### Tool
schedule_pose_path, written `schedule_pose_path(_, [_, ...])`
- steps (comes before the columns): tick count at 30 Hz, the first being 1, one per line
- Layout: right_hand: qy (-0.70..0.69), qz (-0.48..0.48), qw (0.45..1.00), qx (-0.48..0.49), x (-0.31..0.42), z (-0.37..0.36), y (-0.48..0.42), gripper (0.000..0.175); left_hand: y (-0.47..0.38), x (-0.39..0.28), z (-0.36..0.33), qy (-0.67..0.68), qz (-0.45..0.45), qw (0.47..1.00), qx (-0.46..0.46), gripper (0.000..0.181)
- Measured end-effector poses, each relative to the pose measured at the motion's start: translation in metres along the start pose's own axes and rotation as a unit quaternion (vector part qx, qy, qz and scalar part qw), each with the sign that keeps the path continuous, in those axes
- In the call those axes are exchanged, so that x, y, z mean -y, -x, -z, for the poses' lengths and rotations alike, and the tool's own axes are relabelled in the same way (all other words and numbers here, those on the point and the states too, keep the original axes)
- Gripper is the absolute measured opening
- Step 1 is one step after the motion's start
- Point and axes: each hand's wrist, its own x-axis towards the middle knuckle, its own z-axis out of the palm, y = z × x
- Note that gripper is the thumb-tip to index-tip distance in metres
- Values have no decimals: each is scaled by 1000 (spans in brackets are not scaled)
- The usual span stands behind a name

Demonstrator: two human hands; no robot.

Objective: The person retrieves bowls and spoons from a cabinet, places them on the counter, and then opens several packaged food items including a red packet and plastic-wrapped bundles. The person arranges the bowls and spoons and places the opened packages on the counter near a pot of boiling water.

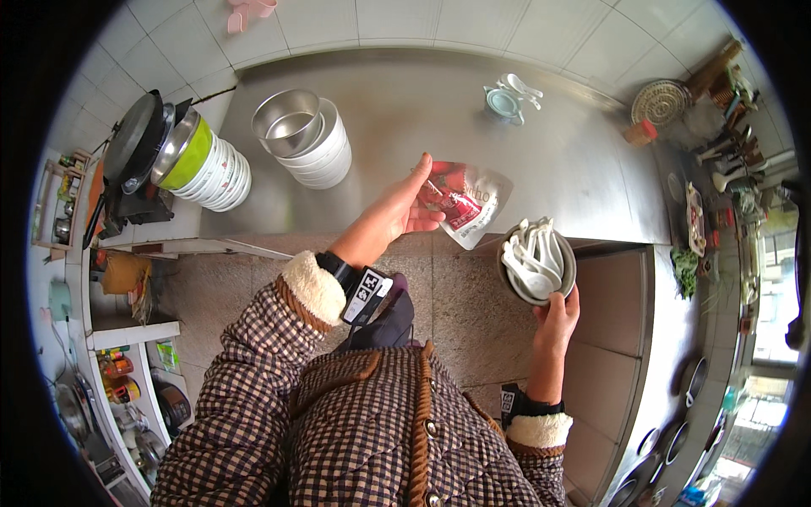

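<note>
My left hand (pixel 408 206) holds a red and silver foil pouch (pixel 472 203) by its left side, near the counter's front edge. The pouch bears printing and a picture of red fruit. Some of my fingers are hidden behind it. In my right hand (pixel 556 317) is a round grey-rimmed bowl (pixel 507 279), gripped at its near rim. Several white spoons (pixel 535 260) lie heaped inside, handles mostly pointing away from me. The bowl is at the front edge of the steel counter (pixel 405 120).
Stacked white bowls (pixel 323 165) with a steel bowl (pixel 288 120) on top stand left on the counter. Further left are a patterned bowl stack (pixel 215 177) and pans (pixel 133 139). A pale blue cup (pixel 502 104) and small white spoons (pixel 521 85) sit at the back right.
</note>
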Motion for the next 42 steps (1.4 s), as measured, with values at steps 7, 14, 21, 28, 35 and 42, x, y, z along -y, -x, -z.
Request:
schedule_pose_path(7, [6, -7, 1000, -13, -2, -46, -97, 42, -52, -17, 21, 9, 41, 999, 22, 72])
schedule_pose_path(14, [-14, -27, 999, -22, -21, -76, -145, 41, -70, -32, 34, -42, 22, 999, -3, 76])
schedule_pose_path(21, [-77, -73, 994, 35, -41, -77, -161, 33, -74, -51, 32, -105, 74, 991, -39, 71])
schedule_pose_path(28, [-28, -265, 917, 298, 6, -79, -85, 52, -75, -63, 24, -111, 39, 990, -73, 74])
schedule_pose_path(35, [-41, -220, 893, 389, 39, -162, -88, 42, -77, -66, 5, -109, 18, 993, -47, 76])
schedule_pose_path(42, [-174, -244, 891, 342, 42, -172, -87, 30, -68, -57, 1, -171, -107, 976, 76, 45])
